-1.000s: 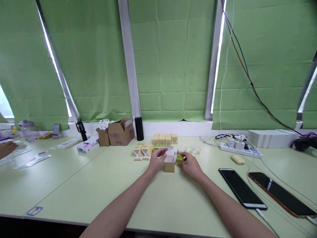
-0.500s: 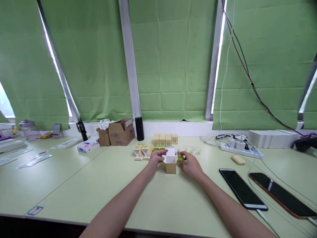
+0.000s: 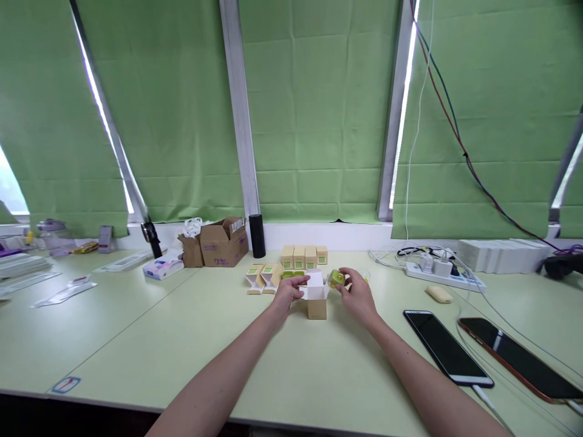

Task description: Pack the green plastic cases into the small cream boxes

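A small tan cardboard box [image 3: 317, 308] stands upright on the table with its white-lined flaps open. My left hand [image 3: 288, 292] is closed on its left flap, fingers reaching behind the raised lid. Just right of the box, my right hand [image 3: 357, 294] grips a small green jar-like item [image 3: 336, 278] between thumb and fingers, above the table and beside the right flap. Behind my left fingers sit green items [image 3: 291, 274], partly hidden. Two tan pieces of open packaging [image 3: 263, 278] lie to the left. Several closed tan boxes [image 3: 298, 257] stand in a row behind.
At the back left are a brown carton [image 3: 224, 243] and a black cylinder [image 3: 257, 236]. To the right lie a power strip [image 3: 444, 275] with cables, a cream oval object [image 3: 438, 294] and two phones, one black-and-white [image 3: 446, 346], one orange-edged [image 3: 519, 358].
My right hand has lifted the green item from beside the box and tilted it, moving slightly up and right. The box has shifted a little right; my left hand stays on it.
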`<state>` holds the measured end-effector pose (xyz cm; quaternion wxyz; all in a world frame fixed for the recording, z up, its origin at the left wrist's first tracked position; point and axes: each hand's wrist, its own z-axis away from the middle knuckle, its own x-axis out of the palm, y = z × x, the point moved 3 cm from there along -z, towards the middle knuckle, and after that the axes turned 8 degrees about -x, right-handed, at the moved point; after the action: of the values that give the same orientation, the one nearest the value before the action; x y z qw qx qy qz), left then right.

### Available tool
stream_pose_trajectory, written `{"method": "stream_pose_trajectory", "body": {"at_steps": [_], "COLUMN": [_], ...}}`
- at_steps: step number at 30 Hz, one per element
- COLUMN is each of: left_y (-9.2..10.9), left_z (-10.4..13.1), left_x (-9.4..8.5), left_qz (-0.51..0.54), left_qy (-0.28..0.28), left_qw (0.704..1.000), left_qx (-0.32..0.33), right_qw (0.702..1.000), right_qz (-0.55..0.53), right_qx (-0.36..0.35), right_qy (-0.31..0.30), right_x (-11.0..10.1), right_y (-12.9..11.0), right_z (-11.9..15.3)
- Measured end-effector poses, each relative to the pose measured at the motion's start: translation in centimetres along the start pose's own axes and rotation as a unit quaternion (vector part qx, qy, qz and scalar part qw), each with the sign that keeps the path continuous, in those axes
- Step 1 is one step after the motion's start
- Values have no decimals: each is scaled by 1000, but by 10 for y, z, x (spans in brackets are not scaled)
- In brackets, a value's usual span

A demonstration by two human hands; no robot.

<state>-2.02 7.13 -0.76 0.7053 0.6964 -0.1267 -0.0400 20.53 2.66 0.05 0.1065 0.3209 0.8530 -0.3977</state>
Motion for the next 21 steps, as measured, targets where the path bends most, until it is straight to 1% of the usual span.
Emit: {"method": "stream_pose_trajectory", "body": {"at_steps": [3, 5, 6, 9, 12, 15, 19, 21], "left_y": [-3, -4, -4, -4, -3, -3, -3, -2], "left_z": [-3, -4, -4, -3, -2, -2, -2, -1], "left_x": [-1, -1, -1, 0, 1, 2, 2, 2], "left_qz": [4, 6, 6, 10, 18, 23, 26, 26], "left_qy": [0, -2, -3, -6, -13, -15, -9, -6], "left_qw": [1000, 1000, 1000, 1000, 1000, 1000, 1000, 1000], "left_qx": [0, 4, 5, 4, -2, -2, -7, -9], "right_qw": [996, 990, 987, 982, 980, 982, 985, 987], "right_qz": [-76, -115, -131, -167, -172, -160, -143, -128], "right_qx": [-5, -30, -43, -74, -97, -105, -98, -95], "right_qy": [54, 77, 79, 54, 17, -8, -17, -30], "right_x": [-10, -14, -15, -12, -5, -1, -1, -2], "right_y": [-15, -28, -34, -48, -54, -53, -48, -46], "right_z": [-2, -1, 1, 6, 11, 12, 10, 10]}}
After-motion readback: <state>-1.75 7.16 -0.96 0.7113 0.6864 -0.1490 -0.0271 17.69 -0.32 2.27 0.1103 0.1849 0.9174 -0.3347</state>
